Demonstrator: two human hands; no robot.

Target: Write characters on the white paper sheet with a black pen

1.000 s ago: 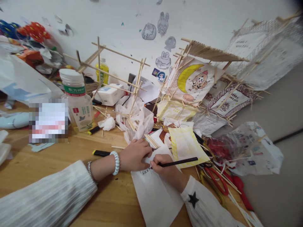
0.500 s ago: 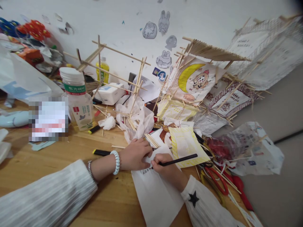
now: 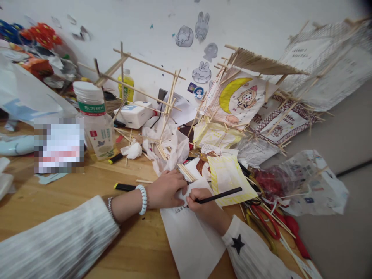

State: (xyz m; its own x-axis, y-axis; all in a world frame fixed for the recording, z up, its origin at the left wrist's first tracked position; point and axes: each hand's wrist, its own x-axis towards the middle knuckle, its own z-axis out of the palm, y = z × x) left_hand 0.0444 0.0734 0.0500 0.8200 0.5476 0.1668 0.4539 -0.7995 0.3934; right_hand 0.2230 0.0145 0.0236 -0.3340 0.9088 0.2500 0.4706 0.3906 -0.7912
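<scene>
A white sheet of paper lies on the wooden table, with a short line of dark handwriting near its left edge. My left hand rests palm down on the upper part of the sheet, fingers spread over it. Close beside it, my right hand is closed around a slim black pen, whose rear end points up to the right. The pen's tip is hidden behind my fingers. A yellow-bordered paper lies just beyond my right hand, and a black marker lies by my left wrist.
A stick frame and paper-covered lantern-like structures stand at the back. A large bottle is at the left. Red-handled scissors, loose sticks and a plastic bag crowd the right side.
The right hand and pen have shifted very slightly over the paper. The left hand stays in place; nothing was picked up or let go.
</scene>
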